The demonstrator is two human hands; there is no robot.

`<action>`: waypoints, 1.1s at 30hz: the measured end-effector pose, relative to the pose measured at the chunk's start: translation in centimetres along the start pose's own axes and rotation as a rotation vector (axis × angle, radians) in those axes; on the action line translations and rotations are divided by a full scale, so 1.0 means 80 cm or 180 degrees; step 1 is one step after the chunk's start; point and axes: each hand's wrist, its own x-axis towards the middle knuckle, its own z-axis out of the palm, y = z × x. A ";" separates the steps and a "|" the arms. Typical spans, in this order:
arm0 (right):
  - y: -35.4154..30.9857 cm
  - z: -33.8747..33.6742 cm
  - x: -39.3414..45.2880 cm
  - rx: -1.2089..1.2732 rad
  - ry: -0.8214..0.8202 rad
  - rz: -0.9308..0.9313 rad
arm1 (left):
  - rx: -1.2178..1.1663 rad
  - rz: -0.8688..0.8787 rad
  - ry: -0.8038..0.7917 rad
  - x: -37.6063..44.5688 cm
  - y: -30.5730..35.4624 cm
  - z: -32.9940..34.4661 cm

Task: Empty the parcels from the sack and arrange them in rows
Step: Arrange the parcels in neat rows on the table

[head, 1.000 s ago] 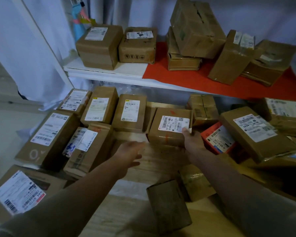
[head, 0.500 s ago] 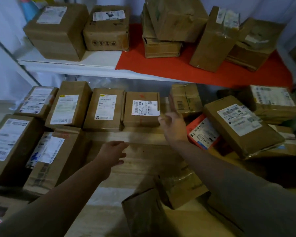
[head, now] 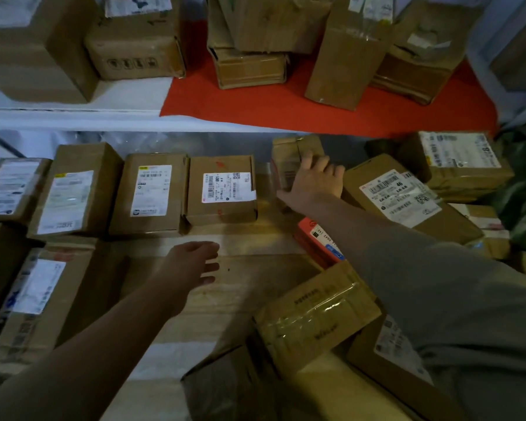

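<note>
Right hand [head: 313, 183] reaching fwd, fingers curled over top of small taped parcel [head: 289, 159] standing at back of wooden floor [head: 249, 287], thumb down its near side; grip looks closed round it. Left hand [head: 192, 262] hovering low over bare boards, palm down, fingers loosely spread, holding nothing.

Back row, L to R: label-up parcel at far left edge [head: 9, 189], tall parcel w/ pale label [head: 73, 189], parcel w/ yellow-strip label [head: 152, 192], then parcel w/ white barcode label [head: 222, 189], these last two touching side by side. Gap between barcode parcel and the gripped one.

Right of right hand: large tilted parcel marked 46 [head: 407, 199], another labelled parcel [head: 459, 159] behind it. Red-orange parcel [head: 316, 241] partly under right forearm. Nearer cam: tape-wrapped parcel [head: 313, 317], dark box [head: 225, 387] at bottom edge, labelled parcel [head: 392, 360] under grey sleeve [head: 456, 314].

Front-left: parcel w/ clear-taped label [head: 43, 299] lying skewed.

Above: white shelf [head: 73, 117] w/ red cloth [head: 286, 107], more cardboard boxes [head: 255, 34] stacked on it. Sack not identifiable.
</note>
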 end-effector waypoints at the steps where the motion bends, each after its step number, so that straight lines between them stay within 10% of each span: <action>1: 0.001 0.001 -0.005 0.0042 0.0131 -0.0021 | -0.0079 -0.0027 -0.0006 -0.001 0.002 0.002; 10: 0.017 -0.027 -0.075 0.1158 0.0972 -0.0148 | -0.0675 -0.0170 -0.0394 -0.017 0.030 0.021; 14: 0.017 -0.049 -0.125 0.3903 0.0338 0.0532 | -0.1123 -0.0063 -0.0772 -0.028 0.041 0.023; 19: 0.004 -0.042 -0.167 0.6461 -0.1871 0.0504 | -0.1670 0.0227 -0.1277 -0.065 0.053 0.017; 33: -0.097 -0.018 -0.242 0.3886 -0.2604 0.0047 | -0.0797 -0.0084 0.0019 -0.104 -0.035 -0.101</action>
